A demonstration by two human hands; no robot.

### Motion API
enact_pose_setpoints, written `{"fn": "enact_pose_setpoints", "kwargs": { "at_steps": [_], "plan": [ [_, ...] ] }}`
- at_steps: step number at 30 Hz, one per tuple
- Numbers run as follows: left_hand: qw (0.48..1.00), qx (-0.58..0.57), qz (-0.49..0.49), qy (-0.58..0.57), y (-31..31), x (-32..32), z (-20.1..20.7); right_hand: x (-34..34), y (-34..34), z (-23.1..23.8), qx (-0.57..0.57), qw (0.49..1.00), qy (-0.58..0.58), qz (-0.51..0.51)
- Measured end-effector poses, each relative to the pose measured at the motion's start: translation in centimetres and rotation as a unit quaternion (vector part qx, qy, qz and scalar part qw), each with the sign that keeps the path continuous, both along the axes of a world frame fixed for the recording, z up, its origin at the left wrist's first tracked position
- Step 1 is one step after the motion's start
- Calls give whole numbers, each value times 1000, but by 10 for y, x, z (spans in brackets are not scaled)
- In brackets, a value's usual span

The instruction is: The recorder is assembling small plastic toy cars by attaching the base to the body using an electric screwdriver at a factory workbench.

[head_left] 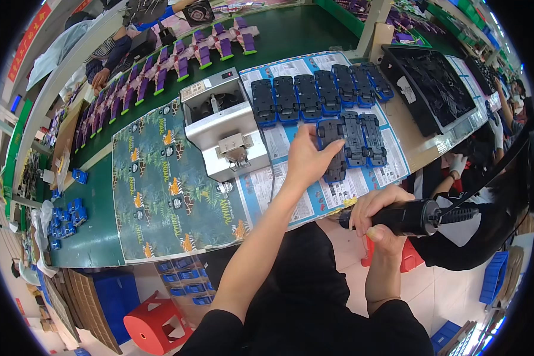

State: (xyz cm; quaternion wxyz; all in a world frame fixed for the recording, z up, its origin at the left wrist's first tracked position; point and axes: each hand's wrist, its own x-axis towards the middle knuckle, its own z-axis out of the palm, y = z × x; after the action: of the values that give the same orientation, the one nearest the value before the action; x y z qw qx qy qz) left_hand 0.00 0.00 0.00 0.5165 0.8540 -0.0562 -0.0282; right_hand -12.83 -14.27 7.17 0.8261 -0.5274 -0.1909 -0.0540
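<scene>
My right hand (378, 216) is wrapped round a black electric screwdriver (410, 218), held near the table's front edge with its cord running off to the upper right. My left hand (312, 155) lies on an upside-down toy car (331, 133), thumb and fingers at its sides. That car has a blue body and black underside. Beside it are two more toy cars (362, 139). Behind them stands a row of several similar toy cars (308, 98), black undersides up. To the left of my left hand sits a metal screw feeder (228, 130).
A black bin (424, 89) of small dark parts stands at the right. Printed sheets (172, 196) cover the table. Purple and pink toys (160, 71) line a green belt at the back. Blue parts (68, 219) lie at the far left; a red stool (154, 326) stands below. Other people work nearby.
</scene>
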Motion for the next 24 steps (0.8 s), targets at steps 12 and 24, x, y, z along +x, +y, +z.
{"fn": "enact_pose_setpoints", "kwargs": {
  "at_steps": [12, 24],
  "plan": [
    [813, -550, 150, 116, 138, -144, 15, 18, 36, 5, 61, 996, -33, 54],
    [870, -446, 209, 13, 153, -151, -18, 46, 121, 35, 63, 986, -128, 90]
  ]
}}
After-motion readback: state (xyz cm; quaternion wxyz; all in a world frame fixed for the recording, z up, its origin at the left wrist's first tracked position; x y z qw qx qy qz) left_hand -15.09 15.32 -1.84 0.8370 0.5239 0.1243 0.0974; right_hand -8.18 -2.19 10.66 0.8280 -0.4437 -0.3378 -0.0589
